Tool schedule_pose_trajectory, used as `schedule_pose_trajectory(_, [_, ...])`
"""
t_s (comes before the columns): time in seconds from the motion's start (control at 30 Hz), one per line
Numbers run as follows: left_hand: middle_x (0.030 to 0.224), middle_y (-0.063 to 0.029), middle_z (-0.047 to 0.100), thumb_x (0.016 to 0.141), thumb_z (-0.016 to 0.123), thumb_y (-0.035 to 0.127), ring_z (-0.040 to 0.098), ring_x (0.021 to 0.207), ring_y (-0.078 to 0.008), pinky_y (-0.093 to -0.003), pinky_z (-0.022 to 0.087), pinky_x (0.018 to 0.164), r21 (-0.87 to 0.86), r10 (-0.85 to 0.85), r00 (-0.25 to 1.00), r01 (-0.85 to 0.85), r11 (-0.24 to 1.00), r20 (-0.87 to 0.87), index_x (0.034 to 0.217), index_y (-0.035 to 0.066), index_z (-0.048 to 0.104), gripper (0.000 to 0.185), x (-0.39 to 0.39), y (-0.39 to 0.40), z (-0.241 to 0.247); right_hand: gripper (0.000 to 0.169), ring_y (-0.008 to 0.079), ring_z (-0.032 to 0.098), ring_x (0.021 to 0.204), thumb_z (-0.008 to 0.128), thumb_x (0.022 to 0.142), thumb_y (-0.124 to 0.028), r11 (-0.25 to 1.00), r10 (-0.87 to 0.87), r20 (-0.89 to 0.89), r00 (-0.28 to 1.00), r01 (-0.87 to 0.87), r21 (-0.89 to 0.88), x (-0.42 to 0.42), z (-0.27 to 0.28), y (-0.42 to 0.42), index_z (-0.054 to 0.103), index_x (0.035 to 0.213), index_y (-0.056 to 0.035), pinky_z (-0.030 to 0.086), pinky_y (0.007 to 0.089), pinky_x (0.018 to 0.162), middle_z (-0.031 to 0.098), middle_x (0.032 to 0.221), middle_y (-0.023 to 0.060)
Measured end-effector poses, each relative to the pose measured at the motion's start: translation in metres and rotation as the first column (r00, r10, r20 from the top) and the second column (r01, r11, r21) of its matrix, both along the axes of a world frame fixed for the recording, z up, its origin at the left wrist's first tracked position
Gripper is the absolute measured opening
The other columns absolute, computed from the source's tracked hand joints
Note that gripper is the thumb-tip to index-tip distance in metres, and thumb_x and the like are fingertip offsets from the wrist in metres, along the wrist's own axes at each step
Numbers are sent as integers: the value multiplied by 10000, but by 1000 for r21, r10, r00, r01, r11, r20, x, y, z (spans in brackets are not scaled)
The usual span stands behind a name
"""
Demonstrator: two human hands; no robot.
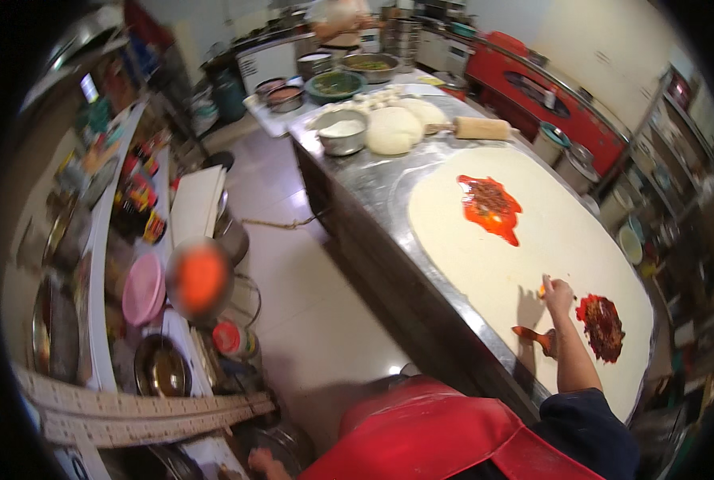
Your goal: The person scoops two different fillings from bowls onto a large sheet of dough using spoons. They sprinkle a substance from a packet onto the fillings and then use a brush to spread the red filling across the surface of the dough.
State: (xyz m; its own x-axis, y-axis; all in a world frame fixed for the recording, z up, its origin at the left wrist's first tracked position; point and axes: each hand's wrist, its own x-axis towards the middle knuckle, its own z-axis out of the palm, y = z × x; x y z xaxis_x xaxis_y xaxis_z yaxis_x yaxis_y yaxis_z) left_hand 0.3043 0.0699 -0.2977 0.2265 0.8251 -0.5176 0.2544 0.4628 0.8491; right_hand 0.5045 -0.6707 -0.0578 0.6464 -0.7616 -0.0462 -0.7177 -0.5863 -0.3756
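A large rolled sheet of pale dough (513, 270) covers much of the metal worktable (387, 198). My right hand (558, 295) is over its near part, fingers drawn together beside a small orange spot; whether they pinch something is unclear. Just below it lies what looks like a brush with a reddish-brown handle (531, 335), partly behind my forearm. Dark red chili paste in reddish oil (601, 329) sits right of my hand, and a second patch in orange-red oil (490, 207) is farther up the sheet. My left hand (268, 463), partly cut off at the bottom edge, is near a dark pot.
Beyond the sheet are a rolling pin (481, 128), dough mounds (393, 129), a metal bowl of white powder (342, 135) and a green basin (336, 87). A person (340, 27) stands at the far end. Cluttered shelves with a pink basin (144, 288) line the left.
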Motion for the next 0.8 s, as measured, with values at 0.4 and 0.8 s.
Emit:
schedule_pose_trajectory(0.4, [1309,-227,253,854,356,157,208,1235,-350,-392,159,1010,910,-887,-417,257,-325,-199,1267,-69,216,491,337,-563,279,617,250,364,1139,288,868,-493,-266,-731,270,626,-627,732,131,16,102,192,1308,-72,291,363,963,314,1297,119])
schedule_pose_trajectory(0.8, [1276,-205,302,799,387,157,286,1142,-424,-497,196,964,810,-724,-382,-136,-570,-574,1153,-33,392,402,384,-693,239,603,217,302,1193,212,880,-483,41,-795,502,339,-797,603,105,31,27,217,1307,-58,228,349,992,293,1324,63])
